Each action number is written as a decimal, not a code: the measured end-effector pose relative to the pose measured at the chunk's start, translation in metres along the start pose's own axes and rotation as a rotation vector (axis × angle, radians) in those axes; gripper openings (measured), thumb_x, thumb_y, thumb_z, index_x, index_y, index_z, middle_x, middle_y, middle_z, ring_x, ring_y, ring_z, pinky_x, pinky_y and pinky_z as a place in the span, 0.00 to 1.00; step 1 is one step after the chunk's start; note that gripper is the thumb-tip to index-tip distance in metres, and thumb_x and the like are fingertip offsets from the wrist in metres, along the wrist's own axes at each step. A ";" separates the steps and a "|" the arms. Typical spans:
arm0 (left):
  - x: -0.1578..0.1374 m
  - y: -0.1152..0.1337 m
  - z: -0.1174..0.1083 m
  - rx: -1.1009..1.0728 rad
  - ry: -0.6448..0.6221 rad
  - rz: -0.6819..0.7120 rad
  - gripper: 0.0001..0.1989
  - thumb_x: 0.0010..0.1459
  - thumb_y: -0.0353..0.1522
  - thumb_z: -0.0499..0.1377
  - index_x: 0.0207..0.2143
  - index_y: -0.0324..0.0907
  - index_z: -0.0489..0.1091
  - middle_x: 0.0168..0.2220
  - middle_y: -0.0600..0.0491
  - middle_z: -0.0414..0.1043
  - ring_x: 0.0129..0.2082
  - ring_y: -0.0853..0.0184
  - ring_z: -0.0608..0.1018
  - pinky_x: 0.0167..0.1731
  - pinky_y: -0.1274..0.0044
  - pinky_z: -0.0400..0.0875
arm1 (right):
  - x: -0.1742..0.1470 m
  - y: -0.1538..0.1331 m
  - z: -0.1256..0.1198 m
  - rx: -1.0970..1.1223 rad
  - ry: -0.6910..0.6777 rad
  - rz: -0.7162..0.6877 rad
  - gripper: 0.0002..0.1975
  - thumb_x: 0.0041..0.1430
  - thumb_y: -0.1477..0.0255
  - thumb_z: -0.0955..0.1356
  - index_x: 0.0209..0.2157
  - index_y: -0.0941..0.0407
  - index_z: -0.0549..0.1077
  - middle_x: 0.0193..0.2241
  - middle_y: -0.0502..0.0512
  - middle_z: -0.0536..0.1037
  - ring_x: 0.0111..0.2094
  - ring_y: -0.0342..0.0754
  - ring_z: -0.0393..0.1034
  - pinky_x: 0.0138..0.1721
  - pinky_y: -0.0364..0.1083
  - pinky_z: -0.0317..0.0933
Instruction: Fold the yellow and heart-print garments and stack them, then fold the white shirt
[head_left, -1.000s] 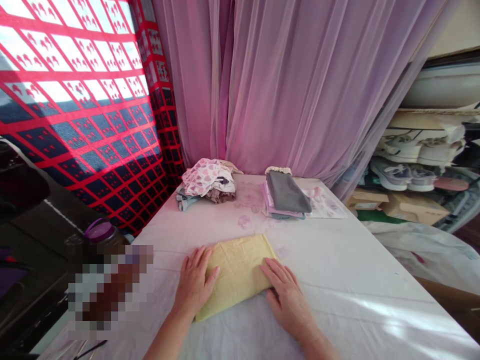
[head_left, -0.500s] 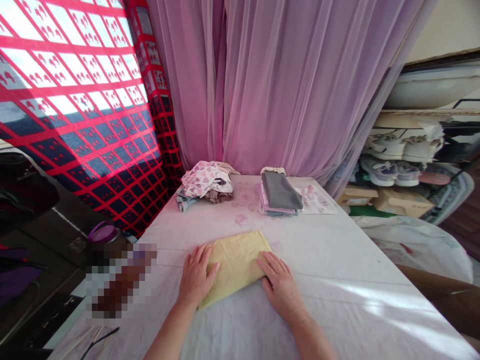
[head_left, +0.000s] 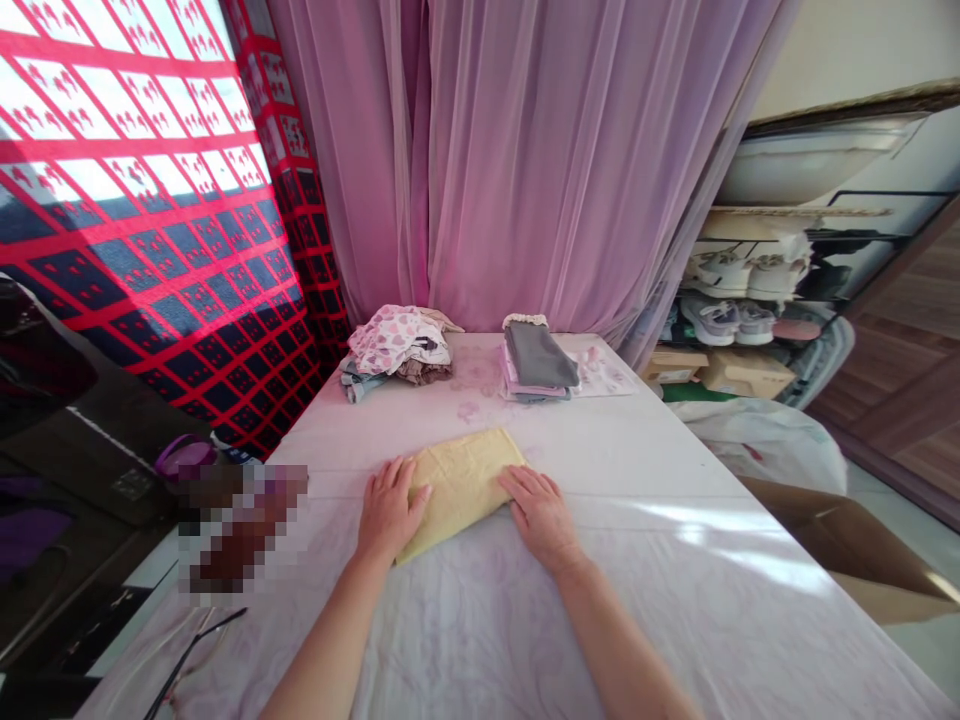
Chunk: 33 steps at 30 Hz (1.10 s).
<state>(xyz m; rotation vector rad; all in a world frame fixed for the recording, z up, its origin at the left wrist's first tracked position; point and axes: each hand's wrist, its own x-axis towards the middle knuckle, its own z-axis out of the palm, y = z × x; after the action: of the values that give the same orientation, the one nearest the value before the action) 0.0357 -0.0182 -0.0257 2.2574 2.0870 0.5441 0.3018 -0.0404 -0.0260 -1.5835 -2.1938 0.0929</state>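
Note:
A folded yellow cloth or garment (head_left: 457,490) lies flat and slightly askew on the white, flower-patterned table cover (head_left: 465,640). My left hand (head_left: 391,508) rests on its left end, fingers stretched out over the fabric. On the right end lies my right hand (head_left: 541,515), its fingers flat along the edge. Neither hand grips the cloth. Farther back stands a stack of folded clothes (head_left: 540,358) with a grey piece on top. Left of that stack is a crumpled heap of clothes (head_left: 397,345), topped by a white piece with pink hearts.
Purple curtains (head_left: 525,160) hang behind the table. To the right, a shelf holds shoes (head_left: 731,318), with an open cardboard box (head_left: 847,550) below. Glasses (head_left: 199,645) lie at the near left edge, close to a blurred patch. A purple-lidded container (head_left: 186,460) stands at the left.
The view has shifted, so the whole scene sits a little higher and farther left. My hands stay on the two ends of the yellow cloth, which looks the same.

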 end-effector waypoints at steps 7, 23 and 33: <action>-0.013 0.000 -0.012 -0.240 0.137 0.280 0.13 0.63 0.37 0.54 0.45 0.46 0.75 0.52 0.48 0.75 0.56 0.58 0.73 0.62 0.56 0.55 | -0.001 0.003 0.005 -0.007 0.045 -0.009 0.25 0.57 0.82 0.62 0.53 0.50 0.73 0.57 0.57 0.73 0.59 0.53 0.64 0.58 0.56 0.55; -0.038 0.032 -0.028 -0.104 -0.101 0.355 0.29 0.53 0.24 0.57 0.59 0.47 0.66 0.60 0.51 0.68 0.60 0.61 0.68 0.65 0.60 0.50 | -0.003 0.013 0.015 -0.037 0.281 -0.137 0.21 0.58 0.80 0.61 0.50 0.52 0.74 0.52 0.57 0.77 0.54 0.52 0.69 0.56 0.55 0.55; -0.033 0.017 -0.028 0.003 -0.021 0.230 0.32 0.55 0.18 0.48 0.58 0.52 0.68 0.58 0.53 0.71 0.59 0.61 0.69 0.64 0.58 0.52 | -0.004 0.001 0.006 0.043 0.385 -0.249 0.15 0.56 0.78 0.63 0.42 0.54 0.75 0.41 0.55 0.81 0.43 0.50 0.73 0.53 0.53 0.59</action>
<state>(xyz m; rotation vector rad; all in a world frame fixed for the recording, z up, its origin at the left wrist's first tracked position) 0.0433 -0.0583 -0.0034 2.5098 1.8310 0.5218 0.3016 -0.0430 -0.0330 -1.1766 -2.0429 -0.2203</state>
